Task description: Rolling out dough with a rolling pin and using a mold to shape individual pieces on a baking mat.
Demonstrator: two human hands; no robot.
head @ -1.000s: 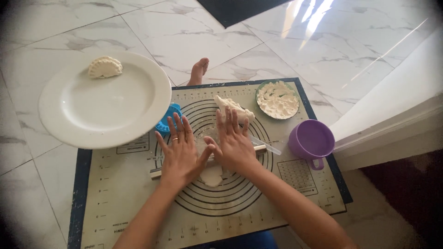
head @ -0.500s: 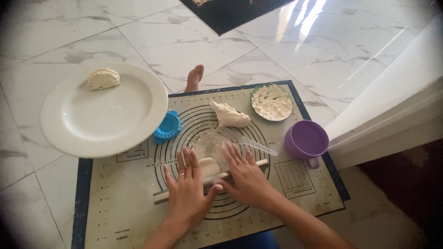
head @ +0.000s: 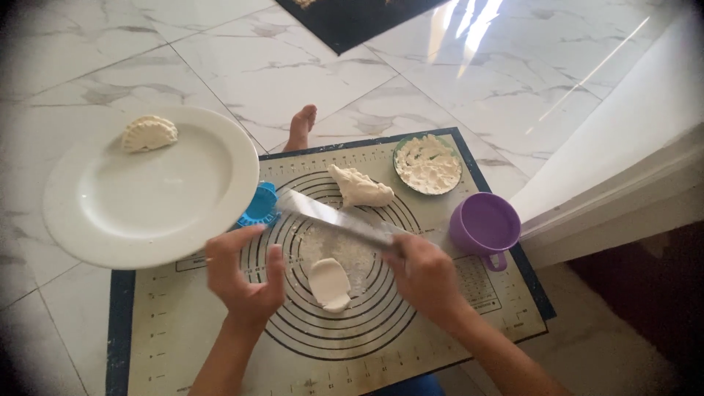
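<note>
While one crimped dumpling already sits on the round white plate, the small oval of rolled dough lies floury on the ringed baking mat. The right hand grips a metallic rolling pin; the left hand hovers open, empty. A lumpy dough piece waits unrolled.

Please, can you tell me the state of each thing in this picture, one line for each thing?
Right hand: closed on the rolling pin.
Left hand: open, holding nothing.
Rolling pin: lifted, tilted above the mat.
Dough piece: flattened, lying on the mat.
Dough lump: unrolled, on the mat.
Dumpling: folded, edge crimped, on the plate.
Flour bowl: filled.
Purple cup: upright.
Blue mould: partly under the plate.
</note>
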